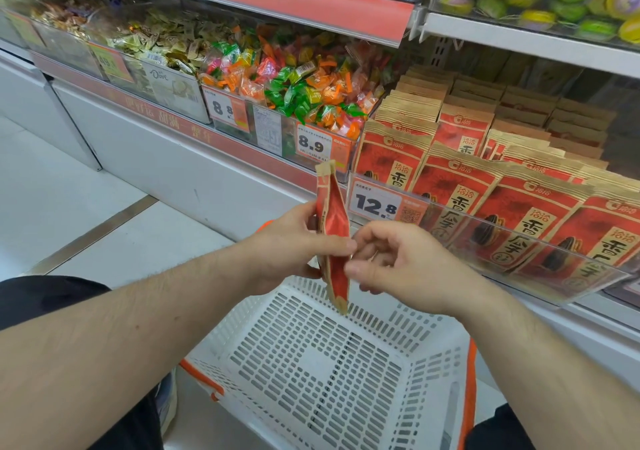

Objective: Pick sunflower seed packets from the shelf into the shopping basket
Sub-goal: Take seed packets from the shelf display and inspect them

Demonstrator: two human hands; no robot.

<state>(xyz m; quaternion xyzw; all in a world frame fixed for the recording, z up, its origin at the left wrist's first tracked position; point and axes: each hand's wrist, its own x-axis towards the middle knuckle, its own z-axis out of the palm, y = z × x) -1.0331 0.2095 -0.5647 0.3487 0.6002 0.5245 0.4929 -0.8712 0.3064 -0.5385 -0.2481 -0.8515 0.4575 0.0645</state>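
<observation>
One seed packet [333, 231] is off the shelf and up in the air over the shopping basket [322, 363], seen edge-on, roughly upright. Left hand [291, 241] grasps it: thumb across the near face, fingers behind. Right hand [398, 262] is just beside the packet with fingers loosely curled; fingertips look very near or touching its edge, but I cannot tell whether it really pinches anything. Reads like a handover or a steadying touch.

Basket sits low in front of the person, white with orange handles. The bottom that shows has no packets on it, so my judgement: nothing dropped in yet, this is likely the first one. The packet's lower end hangs above the basket's far rim, not inside.

Still left: lower or release this packet into the basket, then go back for more. The shelf [540, 297] to the right holds plenty of shelved packets [512, 214], red and tan rows standing behind a clear front rail with a price tag [375, 203]. Candy bins [294, 99] sit further left, not part of the job.

Progress: early.
</observation>
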